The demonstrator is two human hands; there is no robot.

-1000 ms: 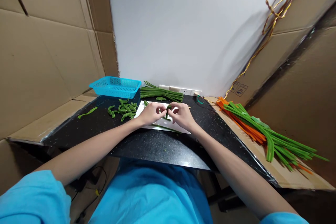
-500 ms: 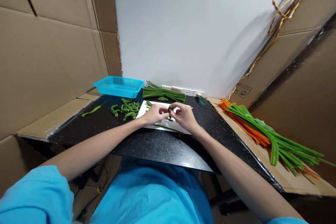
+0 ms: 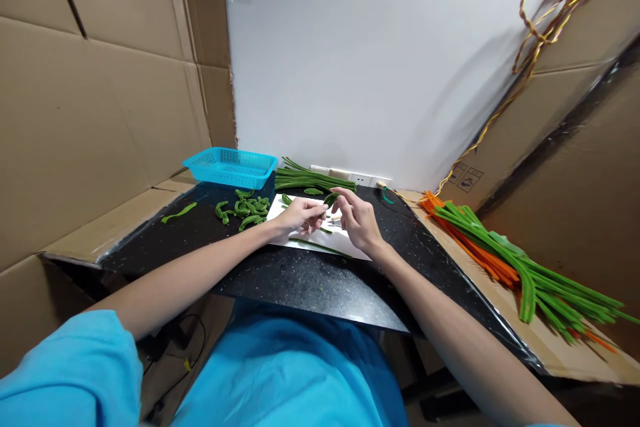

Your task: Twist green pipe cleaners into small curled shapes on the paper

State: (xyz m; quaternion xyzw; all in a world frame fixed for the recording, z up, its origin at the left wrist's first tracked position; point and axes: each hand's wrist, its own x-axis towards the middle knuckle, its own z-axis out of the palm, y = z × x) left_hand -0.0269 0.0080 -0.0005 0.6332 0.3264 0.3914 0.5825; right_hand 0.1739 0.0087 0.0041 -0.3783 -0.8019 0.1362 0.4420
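Note:
Between thumb and fingers my left hand (image 3: pixel 303 215) pinches a small bent piece of dark green pipe cleaner (image 3: pixel 331 199). My right hand (image 3: pixel 359 221) is just to the right of it, with its fingers apart and the index fingertip close to the piece; whether it touches is unclear. Both hands are above a white sheet (image 3: pixel 336 243). A long green pipe cleaner (image 3: pixel 320 247) lies along the sheet's near edge, and shorter green bits show around the hands. To the left is a pile of twisted green pipe-cleaner shapes (image 3: pixel 251 209).
A blue basket (image 3: pixel 230 177) stands at the back left. Beside it lies a bundle of dark green pipe cleaners (image 3: pixel 315 180), near a power strip (image 3: pixel 363 180). Bright green pipe cleaners (image 3: pixel 545 280) and orange ones (image 3: pixel 493 267) rest on cardboard at right. A flat green strip (image 3: pixel 179 213) lies at left.
My right hand has let go of the green piece and its fingers have spread apart. The left hand still pinches the piece. The whole view has shifted slightly.

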